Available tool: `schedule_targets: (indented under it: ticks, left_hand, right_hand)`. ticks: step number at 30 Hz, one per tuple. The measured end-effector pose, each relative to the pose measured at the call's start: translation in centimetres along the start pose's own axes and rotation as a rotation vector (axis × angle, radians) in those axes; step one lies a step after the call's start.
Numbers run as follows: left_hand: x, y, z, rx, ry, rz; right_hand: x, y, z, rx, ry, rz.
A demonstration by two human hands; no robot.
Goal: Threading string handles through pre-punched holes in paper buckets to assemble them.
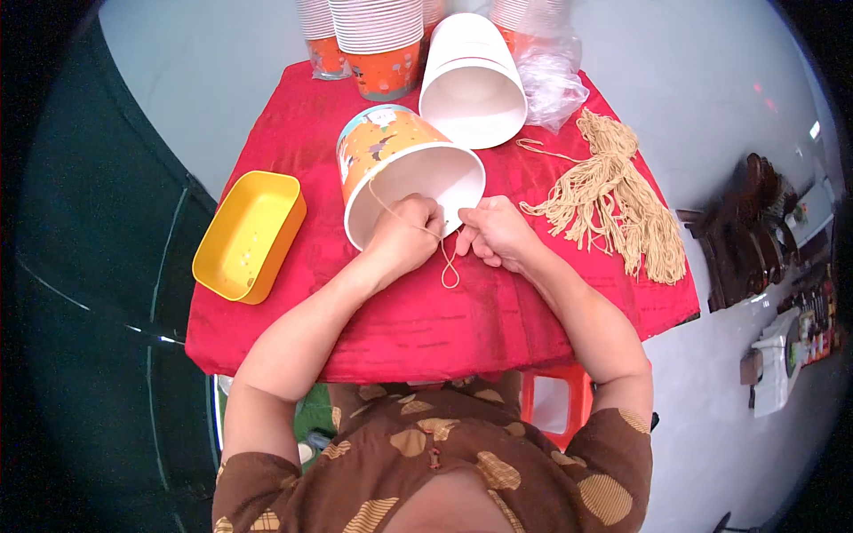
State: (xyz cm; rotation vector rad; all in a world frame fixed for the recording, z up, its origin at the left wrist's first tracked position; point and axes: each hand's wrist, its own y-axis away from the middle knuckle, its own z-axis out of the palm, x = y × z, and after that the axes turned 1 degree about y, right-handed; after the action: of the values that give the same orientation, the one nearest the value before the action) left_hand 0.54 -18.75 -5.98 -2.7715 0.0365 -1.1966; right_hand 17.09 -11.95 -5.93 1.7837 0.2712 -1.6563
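An orange printed paper bucket [395, 131] lies on its side with its white mouth toward me. A thin beige cord [450, 271] runs from the left of its rim over my left hand and hangs in a small loop below the rim. My left hand [407, 235] reaches into the mouth with its fingers curled; what they grip is hidden. At the right lower rim, by a small dark spot, my right hand [499, 233] pinches thumb and forefinger together at the cord. Its other fingers curl loosely.
A white bucket [475, 84] lies behind, touching the printed one. Stacked orange buckets [382, 53] and crumpled clear plastic [551, 80] stand at the back. A yellow bin [289, 226] with small scraps sits left; a beige cord bundle [622, 200] lies right on the red tablecloth [400, 338].
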Motion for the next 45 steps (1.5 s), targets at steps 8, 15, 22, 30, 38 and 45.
schedule_targets:
  ticks: [8, 15, 22, 30, 38, 45]
  left_hand:
    - [-0.5, 0.2, 1.3, 0.122, -0.095, 0.059]
    - [-1.0, 0.1, 1.6, 0.159, -0.079, 0.089]
    - [-0.7, 0.3, 1.4, 0.149, -0.080, 0.054]
    - [-0.9, 0.2, 1.5, 0.140, -0.091, 0.062]
    - [-0.6, -0.3, 1.2, 0.111, -0.006, 0.064]
    - [-0.6, -1.0, 1.1, 0.105, 0.088, 0.066]
  right_hand:
    - [0.2, 0.0, -0.6, -0.058, 0.209, 0.012]
    - [0.4, 0.0, 0.3, 0.012, 0.593, -0.046]
    - [1.0, 1.6, 0.3, -0.001, 0.794, -0.360]
    - [0.4, 2.3, 1.0, 0.350, 1.222, -1.264]
    - [1.4, 0.6, -1.0, 0.154, 1.103, -1.100]
    - [1.3, 0.0, -1.4, 0.052, 0.982, -1.009]
